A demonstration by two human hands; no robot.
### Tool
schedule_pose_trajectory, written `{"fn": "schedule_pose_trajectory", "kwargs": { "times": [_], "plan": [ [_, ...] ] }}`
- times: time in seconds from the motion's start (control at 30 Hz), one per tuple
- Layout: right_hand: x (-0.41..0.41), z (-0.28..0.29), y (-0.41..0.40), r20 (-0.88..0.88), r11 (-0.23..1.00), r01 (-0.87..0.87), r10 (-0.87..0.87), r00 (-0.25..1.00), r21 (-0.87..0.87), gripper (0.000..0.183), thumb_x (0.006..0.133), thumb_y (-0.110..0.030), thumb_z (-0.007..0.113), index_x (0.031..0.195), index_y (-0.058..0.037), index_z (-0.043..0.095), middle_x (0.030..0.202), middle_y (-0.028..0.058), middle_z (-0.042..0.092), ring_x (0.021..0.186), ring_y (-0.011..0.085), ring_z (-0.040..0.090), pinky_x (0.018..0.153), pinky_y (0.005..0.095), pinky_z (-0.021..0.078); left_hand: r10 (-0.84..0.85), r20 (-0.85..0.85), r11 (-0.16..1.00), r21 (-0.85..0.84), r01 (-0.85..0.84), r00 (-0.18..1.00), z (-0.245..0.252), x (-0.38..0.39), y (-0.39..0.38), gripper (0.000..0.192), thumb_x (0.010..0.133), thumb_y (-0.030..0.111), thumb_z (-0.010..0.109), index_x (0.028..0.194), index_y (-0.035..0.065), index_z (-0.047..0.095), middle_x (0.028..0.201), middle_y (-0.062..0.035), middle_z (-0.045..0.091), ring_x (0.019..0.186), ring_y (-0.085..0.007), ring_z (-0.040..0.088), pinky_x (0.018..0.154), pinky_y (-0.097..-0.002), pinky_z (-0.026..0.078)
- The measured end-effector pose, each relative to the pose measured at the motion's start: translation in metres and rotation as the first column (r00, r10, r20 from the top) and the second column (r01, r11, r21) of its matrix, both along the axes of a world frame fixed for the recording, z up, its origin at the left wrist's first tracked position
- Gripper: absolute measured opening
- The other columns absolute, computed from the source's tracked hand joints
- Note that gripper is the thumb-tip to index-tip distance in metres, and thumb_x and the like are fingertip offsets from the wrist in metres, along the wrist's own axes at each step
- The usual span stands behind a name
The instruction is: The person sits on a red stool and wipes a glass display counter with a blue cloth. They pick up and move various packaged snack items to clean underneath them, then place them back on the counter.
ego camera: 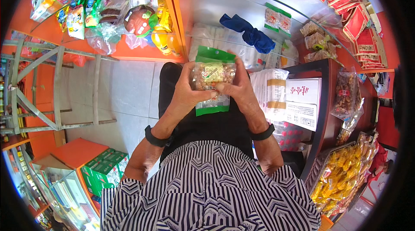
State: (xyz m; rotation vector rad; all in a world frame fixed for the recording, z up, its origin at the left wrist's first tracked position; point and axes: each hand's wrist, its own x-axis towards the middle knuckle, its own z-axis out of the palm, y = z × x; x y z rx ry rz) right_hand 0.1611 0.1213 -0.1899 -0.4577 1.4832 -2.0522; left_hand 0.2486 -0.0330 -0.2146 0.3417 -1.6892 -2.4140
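Observation:
In front of my lap, both hands hold clear plastic snack packets [215,72] with green bands at top and bottom. Brown pieces, perhaps nuts, show through the plastic, along with a yellowish label. My left hand [183,89] grips the left side, its thumb across the lower front. On the other side is my right hand [241,89], its thumb pressing the front near the middle. Fingers of both hands are partly hidden behind the plastic. The bands look offset, but I cannot tell how many packets are stacked. Beyond, two similar green-banded packets [278,19] lie on a glass shelf.
A twisted blue cloth [248,33] lies on the glass shelf [207,38] ahead. At right are plastic-wrapped goods [268,85], a white box [303,101] and a basket of yellow-wrapped snacks [340,172]. At left stand a wooden frame [58,88] and green cartons [105,168].

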Motion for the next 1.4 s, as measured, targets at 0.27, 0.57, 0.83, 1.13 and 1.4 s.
{"fn": "schedule_pose_trajectory", "kwargs": {
  "times": [0.27, 0.57, 0.83, 1.13, 1.4],
  "plan": [
    [-0.028, 0.012, 0.001, -0.451, 0.957, 0.106, 0.029, 0.892, 0.272, 0.028, 0.084, -0.016, 0.076, 0.105, -0.0013, 0.065, 0.122, 0.0062, 0.057, 0.106, 0.0142, 0.057, 0.088, 0.0271, 0.0464, -0.042, 0.046, 0.994, -0.096, 0.046, 0.998, 0.005, 0.008, 0.003, 0.089, 0.063, 0.01, 0.086, 0.136, 0.0014, 0.037, 0.12, -0.0096, 0.053, 0.11, -0.0167, 0.055, 0.096, -0.0314, 0.047],
    [-0.013, -0.001, -0.011, 0.08, 0.977, 0.211, -0.212, 0.974, 0.026, 0.015, 0.091, -0.015, 0.07, 0.093, -0.0006, 0.069, 0.087, -0.0005, 0.065, 0.076, 0.0046, 0.056, 0.068, 0.0202, 0.0466, -0.038, -0.019, 0.994, 0.098, 0.039, 0.999, -0.01, 0.007, 0.014, 0.094, 0.066, 0.008, 0.085, 0.142, 0.0008, 0.031, 0.127, -0.012, 0.05, 0.115, -0.0189, 0.054, 0.098, -0.033, 0.047],
    [-0.006, -0.003, -0.015, 0.07, 0.934, 0.355, -0.357, 0.931, 0.043, 0.013, 0.09, -0.013, 0.07, 0.092, -0.0008, 0.069, 0.083, -0.0006, 0.065, 0.073, 0.0044, 0.057, 0.065, 0.0199, 0.047, -0.078, 0.023, 0.986, 0.147, 0.073, 0.997, -0.008, 0.007, 0.014, 0.083, 0.067, 0.012, 0.085, 0.135, 0.0017, 0.038, 0.121, -0.0083, 0.053, 0.113, -0.0172, 0.055, 0.099, -0.0338, 0.046],
    [-0.013, -0.009, -0.018, -0.021, 0.937, 0.347, -0.347, 0.938, 0.044, 0.05, 0.087, -0.019, 0.072, 0.13, -0.0034, 0.052, 0.1, 0.0063, 0.063, 0.085, 0.0082, 0.059, 0.065, 0.0229, 0.048, -0.011, 0.078, 0.98, 0.198, -0.005, 0.997, -0.012, 0.0, 0.007, 0.077, 0.07, 0.004, 0.08, 0.135, -0.0035, 0.04, 0.116, -0.0127, 0.059, 0.104, -0.0195, 0.062, 0.09, -0.0318, 0.052],
    [0.006, -0.028, -0.016, 0.317, 0.999, -0.045, 0.04, 0.948, 0.008, 0.062, 0.088, -0.027, 0.072, 0.134, 0.0024, 0.043, 0.121, 0.0103, 0.059, 0.112, 0.0164, 0.057, 0.095, 0.0314, 0.0477, 0.111, 0.156, 0.96, 0.238, -0.146, 0.981, -0.017, -0.011, -0.001, 0.061, 0.074, 0.008, 0.077, 0.125, -0.0015, 0.045, 0.109, -0.0104, 0.061, 0.095, -0.0168, 0.062, 0.083, -0.0306, 0.052]
  ]
}}
